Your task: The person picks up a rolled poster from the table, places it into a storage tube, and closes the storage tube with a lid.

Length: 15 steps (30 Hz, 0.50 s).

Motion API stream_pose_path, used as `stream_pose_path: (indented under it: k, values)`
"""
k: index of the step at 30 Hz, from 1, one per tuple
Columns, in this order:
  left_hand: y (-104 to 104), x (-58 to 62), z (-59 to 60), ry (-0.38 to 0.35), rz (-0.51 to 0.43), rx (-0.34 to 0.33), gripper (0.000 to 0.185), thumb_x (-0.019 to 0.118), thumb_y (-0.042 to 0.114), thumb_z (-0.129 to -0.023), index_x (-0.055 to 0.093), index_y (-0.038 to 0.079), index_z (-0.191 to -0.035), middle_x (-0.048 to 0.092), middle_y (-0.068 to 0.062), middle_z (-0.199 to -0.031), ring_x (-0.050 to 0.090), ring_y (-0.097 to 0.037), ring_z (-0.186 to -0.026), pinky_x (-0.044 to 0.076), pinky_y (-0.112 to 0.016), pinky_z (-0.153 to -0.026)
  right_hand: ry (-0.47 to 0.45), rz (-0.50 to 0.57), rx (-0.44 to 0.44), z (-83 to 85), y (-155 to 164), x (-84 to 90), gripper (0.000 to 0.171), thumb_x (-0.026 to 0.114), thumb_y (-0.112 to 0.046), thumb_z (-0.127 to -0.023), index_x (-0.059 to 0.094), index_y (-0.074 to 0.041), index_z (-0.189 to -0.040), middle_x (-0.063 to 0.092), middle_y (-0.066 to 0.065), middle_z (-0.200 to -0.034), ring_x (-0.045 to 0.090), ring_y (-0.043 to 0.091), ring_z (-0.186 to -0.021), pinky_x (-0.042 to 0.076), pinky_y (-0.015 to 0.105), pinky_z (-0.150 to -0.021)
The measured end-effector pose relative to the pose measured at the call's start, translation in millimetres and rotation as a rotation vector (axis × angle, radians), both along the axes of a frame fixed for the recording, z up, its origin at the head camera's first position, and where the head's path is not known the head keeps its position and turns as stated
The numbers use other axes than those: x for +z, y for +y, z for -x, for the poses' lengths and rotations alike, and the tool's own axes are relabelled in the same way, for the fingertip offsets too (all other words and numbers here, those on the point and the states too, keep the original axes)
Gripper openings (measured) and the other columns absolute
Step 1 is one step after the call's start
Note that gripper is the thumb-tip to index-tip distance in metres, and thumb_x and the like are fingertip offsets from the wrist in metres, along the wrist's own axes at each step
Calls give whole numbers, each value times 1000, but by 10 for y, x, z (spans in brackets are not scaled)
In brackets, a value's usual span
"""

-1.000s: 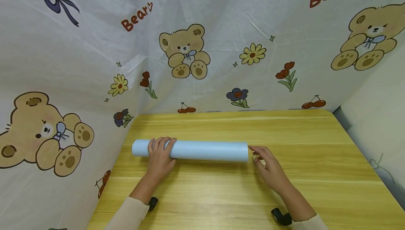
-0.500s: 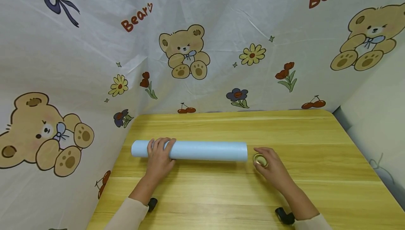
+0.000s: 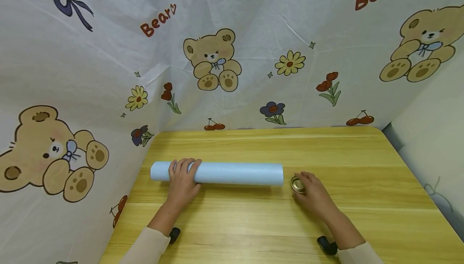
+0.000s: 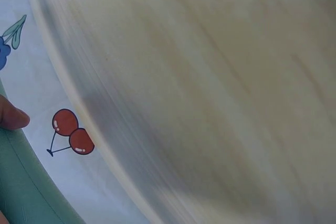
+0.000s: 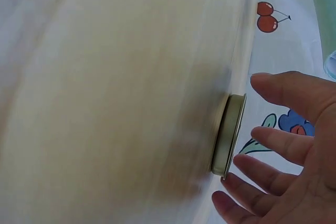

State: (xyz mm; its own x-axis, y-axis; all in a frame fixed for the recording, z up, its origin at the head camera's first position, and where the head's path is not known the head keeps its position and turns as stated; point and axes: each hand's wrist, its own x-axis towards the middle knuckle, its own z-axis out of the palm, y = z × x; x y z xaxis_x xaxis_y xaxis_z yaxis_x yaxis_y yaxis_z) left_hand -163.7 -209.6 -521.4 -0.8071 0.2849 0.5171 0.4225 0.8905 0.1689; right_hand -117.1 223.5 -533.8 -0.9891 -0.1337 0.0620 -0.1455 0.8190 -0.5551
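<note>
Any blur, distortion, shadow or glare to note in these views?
Head: mostly crisp, soft shadow under the pale-blue cylindrical roll, faint sheen on the yellow wood-grain table; left wrist: table soft, its edge bowed; right wrist: table blurred, dark shadow beside the round gold-coloured metallic lid.

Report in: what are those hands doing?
Left hand gripping blue roll. Right hand, fingers spread, beside gold disc on table. Nothing seen blocking either hand.

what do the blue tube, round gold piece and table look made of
Blue tube: coated paper or plastic, by its smooth surface and soft sheen; I can't tell which.
Round gold piece: probably thin metal, from its shiny reflections and narrow rim.
Table: wood or wood-look laminate, lightly glossy, showing streaky grain.
</note>
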Motion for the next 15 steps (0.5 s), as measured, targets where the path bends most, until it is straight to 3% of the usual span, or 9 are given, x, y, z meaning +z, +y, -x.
stream_pose_path:
  k: [15]
  values:
    - [-2, 4, -9, -22, -9, 8, 84, 94, 6, -58, 60, 17, -134, 60, -10, -127, 52, -35, -123, 24, -64, -115, 4, -38, 44, -10, 14, -14, 52, 76, -11, -88, 58, 2, -135, 47, 34, -145, 49, 57, -129, 45, 67, -101]
